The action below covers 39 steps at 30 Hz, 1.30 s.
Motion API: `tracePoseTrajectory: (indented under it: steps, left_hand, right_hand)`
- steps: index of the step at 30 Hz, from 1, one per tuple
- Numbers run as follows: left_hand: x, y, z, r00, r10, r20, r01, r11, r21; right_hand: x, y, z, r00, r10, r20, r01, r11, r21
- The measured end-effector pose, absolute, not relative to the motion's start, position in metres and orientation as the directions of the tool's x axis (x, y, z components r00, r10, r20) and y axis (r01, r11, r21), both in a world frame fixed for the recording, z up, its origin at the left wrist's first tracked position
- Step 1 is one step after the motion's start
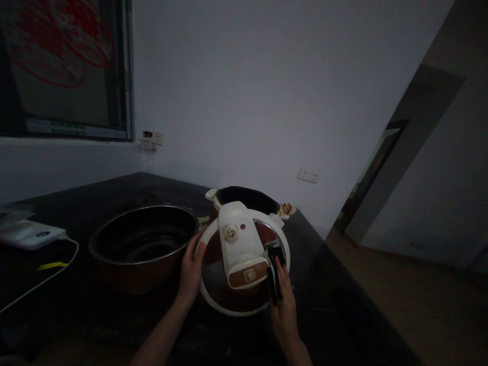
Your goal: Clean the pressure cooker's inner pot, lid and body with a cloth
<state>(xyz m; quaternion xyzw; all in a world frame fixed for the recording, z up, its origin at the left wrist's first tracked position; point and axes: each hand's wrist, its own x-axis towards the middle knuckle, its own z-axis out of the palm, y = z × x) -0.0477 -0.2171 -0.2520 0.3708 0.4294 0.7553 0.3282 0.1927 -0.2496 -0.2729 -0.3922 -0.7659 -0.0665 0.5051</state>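
Dim pale wall (247, 91), black countertop (318, 284) below, and on it a brown-sided cooking pot (133, 277), open and upright. Just right of that pot, holds a tilted, white-rimmed pressure-cooker lid (244, 244)! Grips its edge on the pot side with the left hand (191, 267), thumb on top; clasps a black cloth-like piece (273, 284) against the lid with the right hand (285, 302), on the side away from the pot. Beyond the pot, rightward, an open cooker body (247, 197).

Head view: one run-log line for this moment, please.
left hand: holds lid edge; right hand: holds black item against lid; lid: tilted, before cooker; pot: left of lid
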Motion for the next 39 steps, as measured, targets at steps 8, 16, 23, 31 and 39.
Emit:
tracePoseTrajectory:
  steps: [8, 16, 23, 31, 39]
  left_hand:
    - [-0.045, -0.218, -0.245, -0.364, 0.638, 0.679, 0.352, -0.581, 0.734]
    - [-0.032, -0.221, -0.233, -0.246, 0.595, 0.765, 0.499, -0.599, 0.626]
    - [-0.035, -0.215, -0.197, -0.183, 0.488, 0.853, 0.621, -0.615, 0.485]
    - [-0.042, -0.16, -0.126, 0.032, 0.682, 0.731, 0.735, -0.511, 0.445]
    - [-0.036, -0.164, -0.123, 0.037, 0.719, 0.694, 0.829, -0.41, 0.38]
  right_hand:
    - [0.191, -0.216, -0.198, -0.346, 0.514, 0.785, 0.504, 0.808, -0.306]
    - [0.179, -0.202, -0.157, -0.52, 0.483, 0.705, 0.487, 0.845, -0.221]
    - [0.17, -0.204, -0.163, -0.481, 0.467, 0.742, 0.552, 0.819, -0.158]
    - [0.144, -0.199, -0.153, -0.47, 0.479, 0.741, 0.661, 0.747, -0.063]
    - [0.107, -0.175, -0.117, -0.427, 0.572, 0.701, 0.85, 0.518, 0.095]
